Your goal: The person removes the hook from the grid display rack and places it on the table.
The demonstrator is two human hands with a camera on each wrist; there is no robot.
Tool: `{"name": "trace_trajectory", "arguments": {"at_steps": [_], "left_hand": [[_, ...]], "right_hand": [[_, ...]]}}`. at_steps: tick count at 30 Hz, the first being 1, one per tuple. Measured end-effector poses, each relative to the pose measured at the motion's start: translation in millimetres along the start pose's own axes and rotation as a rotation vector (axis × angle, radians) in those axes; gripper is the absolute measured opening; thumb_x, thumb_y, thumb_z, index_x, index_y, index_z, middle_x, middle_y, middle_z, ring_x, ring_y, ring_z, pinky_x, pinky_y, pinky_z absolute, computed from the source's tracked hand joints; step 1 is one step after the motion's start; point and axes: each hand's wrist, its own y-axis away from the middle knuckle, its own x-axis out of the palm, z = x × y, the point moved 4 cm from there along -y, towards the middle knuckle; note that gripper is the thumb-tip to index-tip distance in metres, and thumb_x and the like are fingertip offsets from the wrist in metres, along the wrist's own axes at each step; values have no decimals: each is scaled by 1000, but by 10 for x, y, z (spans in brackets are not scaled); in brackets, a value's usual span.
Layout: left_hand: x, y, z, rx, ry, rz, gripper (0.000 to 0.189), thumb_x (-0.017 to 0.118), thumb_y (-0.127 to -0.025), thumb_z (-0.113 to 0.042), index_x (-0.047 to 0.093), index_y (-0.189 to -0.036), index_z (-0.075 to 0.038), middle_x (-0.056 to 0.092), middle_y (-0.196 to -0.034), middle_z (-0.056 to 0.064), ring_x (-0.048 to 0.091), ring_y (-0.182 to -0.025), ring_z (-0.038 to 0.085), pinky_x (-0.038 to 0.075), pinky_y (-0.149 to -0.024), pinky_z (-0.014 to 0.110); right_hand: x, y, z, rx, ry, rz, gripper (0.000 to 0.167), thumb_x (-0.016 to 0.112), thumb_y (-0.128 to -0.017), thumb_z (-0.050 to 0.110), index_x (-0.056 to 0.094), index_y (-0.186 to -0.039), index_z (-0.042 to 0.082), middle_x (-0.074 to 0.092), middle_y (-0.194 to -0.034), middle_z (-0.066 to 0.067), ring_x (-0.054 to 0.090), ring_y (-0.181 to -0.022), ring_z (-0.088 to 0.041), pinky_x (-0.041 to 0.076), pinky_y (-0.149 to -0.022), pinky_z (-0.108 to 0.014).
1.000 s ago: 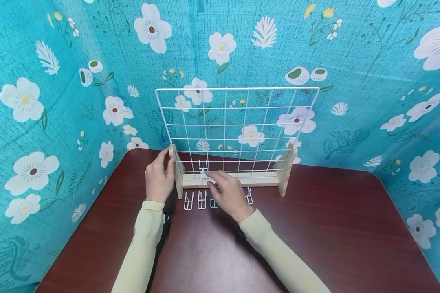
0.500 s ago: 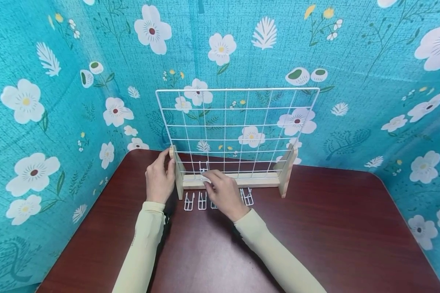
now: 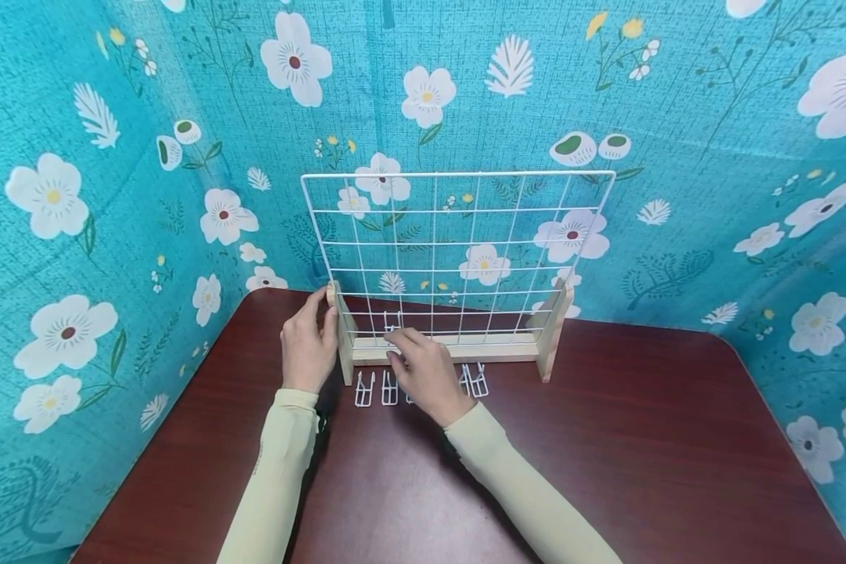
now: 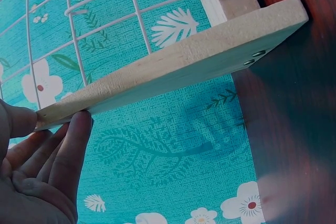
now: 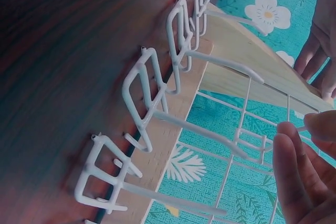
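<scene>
My left hand [image 3: 309, 345] pinches the upper end of the left wooden side panel [image 3: 344, 337] of a stand. In the left wrist view, thumb and fingers lie on opposite faces of that panel [image 4: 173, 64]. The stand holds up a white wire grid [image 3: 458, 173]. Low on the grid's left part sits a white wire hook [image 3: 392, 319]. My right hand [image 3: 430, 372] pinches the hook's projecting prong between thumb and fingers, which partly cover it. In the right wrist view, the hook's frame [image 5: 264, 150] lies against the grid wires, beside my right fingers.
Several more white wire hooks [image 3: 364, 389] lie in a row on the dark red table [image 3: 648, 439], in front of the stand's wooden base bar [image 3: 493, 350]. My right hand hides some of them. A turquoise flowered cloth [image 3: 677, 102] hangs behind the table.
My right hand has shifted a little left, and its fingers have come in closer around the hook's prong. My left hand stays on the side panel.
</scene>
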Motion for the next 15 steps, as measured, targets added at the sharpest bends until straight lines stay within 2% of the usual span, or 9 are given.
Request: {"name": "trace_trajectory", "arguments": {"at_steps": [15], "left_hand": [[-4,5,-6,6,12,-1,38,63,-104,-17,63,-141,-6,73,-129,21,76,-92,37,62,-76,53]], "right_hand": [[65,-4,-41,10,32,15,25,79,-87,5,77,-112,10,79,-108,-5,77,-77,-18,62,-67,-29]]}}
